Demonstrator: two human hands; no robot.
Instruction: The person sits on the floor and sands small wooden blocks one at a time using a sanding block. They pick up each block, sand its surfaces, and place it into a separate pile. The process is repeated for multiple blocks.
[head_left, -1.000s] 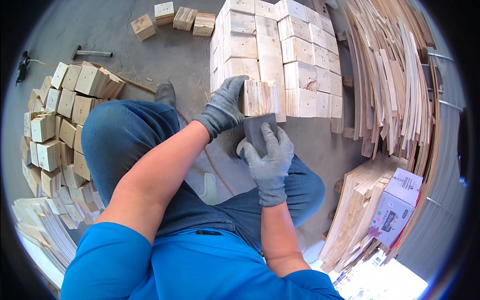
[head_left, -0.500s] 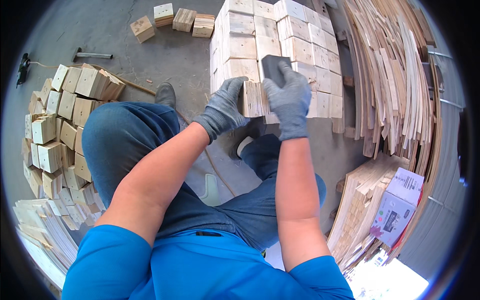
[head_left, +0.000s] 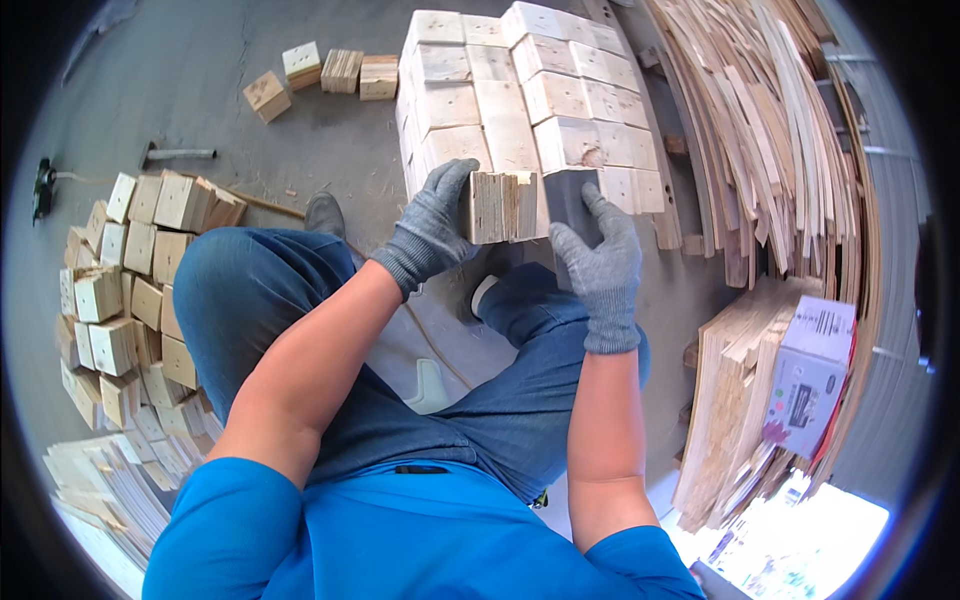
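My left hand (head_left: pixel 428 222), in a grey knit glove, is closed on the left side of a wooden block (head_left: pixel 503 208) made of several layers, its striped edge face toward me. To its right, my gloved right hand (head_left: pixel 605 268) grips a dark grey rectangular block (head_left: pixel 573 200) that looks like a sanding block. A narrow gap separates the dark block from the layered wood. Just beyond both hands rises a big stack of pale wooden blocks (head_left: pixel 500 95), set in tight rows. My left fingers are partly hidden behind the wood.
Several loose blocks (head_left: pixel 342 71) lie on the floor ahead. A heap of blocks (head_left: pixel 140 270) and a hammer (head_left: pixel 180 154) are at left. Long wood strips (head_left: pixel 740 130), stacked boards (head_left: pixel 725 390) and a carton (head_left: pixel 812 375) line the right. A hose (head_left: pixel 420 335) crosses the floor between my legs.
My right hand has drawn the dark block right and nearer to me, off the layered wood's far right corner. My left hand still holds the wood, slightly farther left. The whole view has shifted.
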